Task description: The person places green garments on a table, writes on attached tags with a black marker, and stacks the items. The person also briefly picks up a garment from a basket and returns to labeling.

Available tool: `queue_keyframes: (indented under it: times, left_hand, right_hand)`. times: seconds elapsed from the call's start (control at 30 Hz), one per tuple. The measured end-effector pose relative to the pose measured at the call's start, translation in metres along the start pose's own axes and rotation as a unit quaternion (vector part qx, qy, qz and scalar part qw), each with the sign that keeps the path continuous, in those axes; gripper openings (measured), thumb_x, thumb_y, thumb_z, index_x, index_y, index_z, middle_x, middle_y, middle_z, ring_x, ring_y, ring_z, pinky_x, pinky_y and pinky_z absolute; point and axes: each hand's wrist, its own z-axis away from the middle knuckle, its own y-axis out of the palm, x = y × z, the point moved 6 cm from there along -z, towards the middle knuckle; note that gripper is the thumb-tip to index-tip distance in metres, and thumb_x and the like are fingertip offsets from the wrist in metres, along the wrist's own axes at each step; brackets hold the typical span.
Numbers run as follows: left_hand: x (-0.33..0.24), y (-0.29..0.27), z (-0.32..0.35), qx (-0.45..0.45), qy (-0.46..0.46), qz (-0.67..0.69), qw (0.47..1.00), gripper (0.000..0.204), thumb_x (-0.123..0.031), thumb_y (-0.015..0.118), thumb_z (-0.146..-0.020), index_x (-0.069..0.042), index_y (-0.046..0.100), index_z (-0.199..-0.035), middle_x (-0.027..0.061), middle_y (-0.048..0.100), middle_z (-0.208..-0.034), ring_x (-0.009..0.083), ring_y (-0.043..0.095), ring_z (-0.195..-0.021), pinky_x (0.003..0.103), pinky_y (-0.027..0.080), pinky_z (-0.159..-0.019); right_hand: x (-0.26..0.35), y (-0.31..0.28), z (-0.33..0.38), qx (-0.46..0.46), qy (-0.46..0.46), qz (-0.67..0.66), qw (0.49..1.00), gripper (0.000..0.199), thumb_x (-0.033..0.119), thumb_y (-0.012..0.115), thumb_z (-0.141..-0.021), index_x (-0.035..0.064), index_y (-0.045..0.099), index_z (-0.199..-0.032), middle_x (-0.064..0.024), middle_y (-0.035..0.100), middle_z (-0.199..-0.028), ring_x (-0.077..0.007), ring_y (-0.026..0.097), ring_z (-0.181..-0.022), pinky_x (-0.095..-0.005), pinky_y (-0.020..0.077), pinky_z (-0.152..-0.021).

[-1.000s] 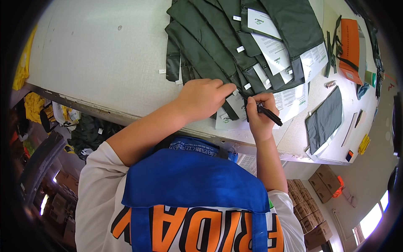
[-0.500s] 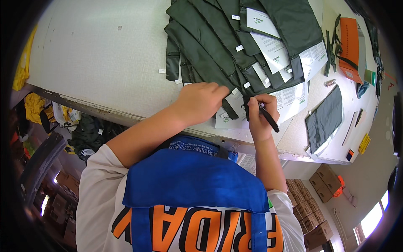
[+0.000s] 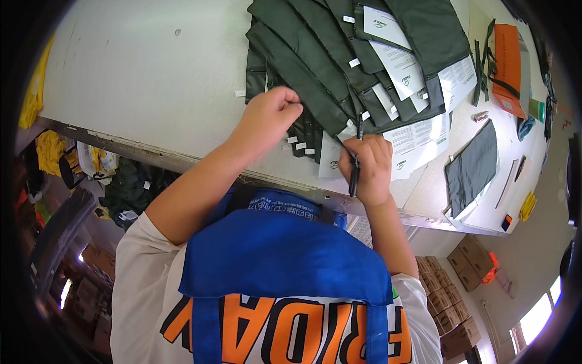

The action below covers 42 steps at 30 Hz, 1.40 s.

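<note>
Dark green fabric pouches (image 3: 315,67) lie overlapped in a fanned pile on the white table, small white tags (image 3: 354,63) along their edges. Printed white cards (image 3: 397,70) show among them. At the pile's left edge is my left hand (image 3: 267,121), its fingers curled and thumb pressed to them; anything between them is hidden. My right hand (image 3: 371,167) grips a slim black pen (image 3: 354,182) at the pile's near edge. The pen's upper end points away from me, close to a white tag. Several more tags (image 3: 301,145) stick out between my hands.
A single dark green pouch (image 3: 473,167) lies at the right on a white sheet. Beyond it are an orange box (image 3: 509,70), a small metal object (image 3: 480,116) and a green tape roll (image 3: 537,110). The table's front edge (image 3: 182,161) runs before me. Cartons (image 3: 445,303) stand below right.
My left hand has lifted off the near pouches and moved up and left, uncovering several tags. My right hand has shifted slightly left and toward me, the pen turning more upright in the picture.
</note>
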Motion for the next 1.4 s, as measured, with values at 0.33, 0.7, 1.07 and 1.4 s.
queue_keyframes:
  times: [0.33,0.7,1.07,1.4]
  left_hand:
    - [-0.048,0.016,-0.041,-0.029,0.193,-0.209,0.958,0.022,-0.02,0.055,-0.09,0.0,0.062,-0.092,0.0095,0.057,-0.064,0.0195,0.053,-0.056,0.033,0.042,-0.057]
    - [0.0,-0.007,0.001,0.04,0.067,-0.14,0.987,0.018,-0.013,0.059,-0.089,-0.004,0.066,-0.103,-0.0026,0.054,-0.064,0.006,0.044,-0.058,0.025,0.037,-0.053]
    - [0.008,0.007,0.025,0.028,0.063,-0.112,0.991,0.023,-0.01,0.057,-0.089,-0.001,0.063,-0.108,-0.001,0.055,-0.064,0.0066,0.047,-0.058,0.025,0.038,-0.053]
    - [0.027,0.018,0.028,0.122,-0.047,0.02,0.991,0.033,-0.009,0.053,-0.088,-0.004,0.062,-0.119,-0.0047,0.048,-0.063,0.0046,0.042,-0.057,0.022,0.033,-0.049]
  right_hand:
    - [-0.014,-0.007,0.0,-0.062,0.026,0.028,0.997,0.029,-0.004,0.069,-0.062,0.0081,0.06,-0.087,-0.0062,0.056,-0.075,-0.0248,0.055,-0.07,-0.0352,0.0415,-0.067]
    - [0.028,0.024,0.009,0.04,0.031,0.03,0.998,0.044,0.023,0.075,-0.07,0.0093,0.056,-0.107,-0.0106,0.054,-0.093,-0.0301,0.052,-0.088,-0.0399,0.036,-0.077]
    - [0.003,0.003,0.012,0.041,0.194,-0.162,0.967,0.031,0.0,0.069,-0.073,0.0041,0.054,-0.1,-0.0108,0.06,-0.085,-0.0263,0.061,-0.079,-0.0348,0.0482,-0.072]
    - [0.032,0.018,0.002,0.048,0.056,-0.006,0.997,0.039,0.008,0.073,-0.069,0.003,0.054,-0.103,-0.0127,0.056,-0.088,-0.032,0.055,-0.081,-0.0408,0.0427,-0.073]
